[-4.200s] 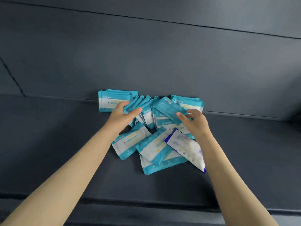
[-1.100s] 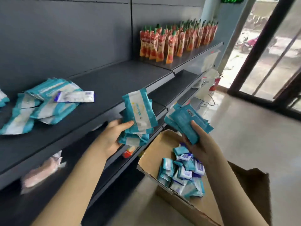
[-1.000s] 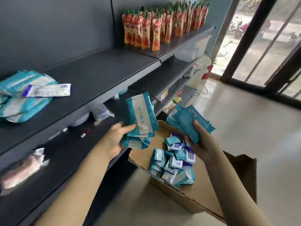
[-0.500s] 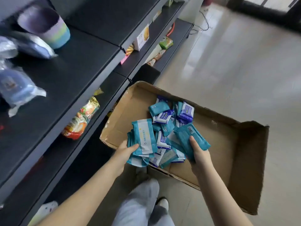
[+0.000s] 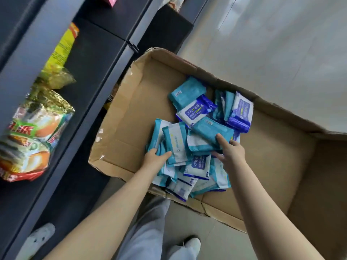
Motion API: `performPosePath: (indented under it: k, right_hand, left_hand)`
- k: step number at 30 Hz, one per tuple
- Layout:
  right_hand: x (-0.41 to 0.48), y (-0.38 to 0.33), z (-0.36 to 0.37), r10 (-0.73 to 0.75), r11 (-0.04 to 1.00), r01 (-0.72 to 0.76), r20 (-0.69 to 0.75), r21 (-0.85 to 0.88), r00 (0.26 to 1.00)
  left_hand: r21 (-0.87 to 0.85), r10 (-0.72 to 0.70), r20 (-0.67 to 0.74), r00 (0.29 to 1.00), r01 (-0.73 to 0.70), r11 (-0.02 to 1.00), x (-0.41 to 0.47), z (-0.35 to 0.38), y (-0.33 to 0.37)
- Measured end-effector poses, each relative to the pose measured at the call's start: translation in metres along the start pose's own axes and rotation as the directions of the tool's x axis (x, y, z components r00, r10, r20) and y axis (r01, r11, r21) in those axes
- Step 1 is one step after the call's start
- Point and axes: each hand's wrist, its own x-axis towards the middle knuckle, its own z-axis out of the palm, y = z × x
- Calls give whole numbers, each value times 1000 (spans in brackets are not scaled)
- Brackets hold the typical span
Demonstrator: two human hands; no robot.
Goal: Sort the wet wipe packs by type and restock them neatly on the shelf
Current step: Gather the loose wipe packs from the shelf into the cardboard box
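The box [image 5: 142, 109] sits on the floor [image 5: 281, 44] beside the shelf [image 5: 105, 72], holding a pile [image 5: 197, 166] of teal and blue packs. Over it, the left hand [image 5: 156, 159] grips a teal bundle [image 5: 174, 141], and the right hand [image 5: 232, 152] pinches one teal pack [image 5: 210, 132].

Glossy plastic packs [image 5: 187, 93] (matt cardboard box [image 5: 142, 113])

A: Views held?
B: One; head-worn, wide-angle.
A: Facing?
B: Steeply down, close above cardboard box [image 5: 272, 166] on floor [image 5: 281, 53]. Shelf edge [image 5: 78, 139] along the left; wearer's legs [image 5: 150, 231] at bottom edge.
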Motion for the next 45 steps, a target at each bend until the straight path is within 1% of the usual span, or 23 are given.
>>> performPosePath:
  k: [3,5,8,11,13,16,18,20,22,25,27,30,33,36,38,42,44,45]
  right_hand:
    - [5,-2,0,-6,1000,6,-60,-2,998]
    - [5,-1,1,-14,1000,13,-76,-11,997]
    - [1,2,-2,-84,996,82,-91,-29,992]
    - [-11,8,-12,-138,990,137,-105,-20,985]
    - [-26,12,-23,-155,987,157,-55,25,986]
    - [-59,15,-47,-189,981,185,73,58,979]
    - [-89,15,-69,-219,975,209,174,77,960]
    - [-129,12,-96,-258,966,243,297,88,919]
    - [-175,10,-125,-297,953,293,403,71,866]
    - [-250,6,-162,-359,919,389,532,60,767]
    - [-287,0,-172,-385,893,449,580,38,718]
    - [-355,-7,-174,-433,837,545,657,39,617]
    - [-426,-11,-155,-498,744,664,728,80,471]
    - [-503,-2,-125,-554,626,765,777,153,298]
    - [-553,12,-101,-568,564,799,801,210,190]
    - [-638,60,-54,-566,492,812,824,315,24]
    - [-673,88,-35,-564,474,803,825,361,-37]
    - [-687,102,-25,-571,475,792,819,383,-54]
  left_hand:
    - [115,21,-63,998,-14,993,6,2,-1]
    - [110,28,-78,997,-19,994,3,4,-1]
    - [12,15,-93,996,-14,1000,-9,7,-2]
    - [-109,9,-72,997,-17,994,-29,7,-8]
    - [-169,12,-67,998,-23,985,-47,5,-15]
    - [-313,6,-97,995,-37,949,-90,1,-24]
    - [-419,14,-123,992,-64,906,-128,-4,-28]
    - [-530,30,-131,991,-96,843,-173,-10,-35]
    - [-600,81,-154,985,-158,785,-227,-16,-46]
    - [-631,176,-204,963,-266,728,-313,-29,-63]
    - [-632,217,-236,947,-320,706,-352,-41,-67]
    - [-643,290,-345,892,-450,619,-420,-76,-79]
    - [-631,346,-480,807,-591,502,-482,-128,-95]
    - [-557,396,-620,678,-735,387,-541,-189,-123]
    - [-501,391,-703,594,-804,322,-577,-232,-149]
    - [-401,352,-806,476,-876,267,-635,-305,-218]
    - [-338,357,-837,415,-905,260,-655,-334,-256]
    - [-309,358,-849,389,-914,261,-662,-348,-273]
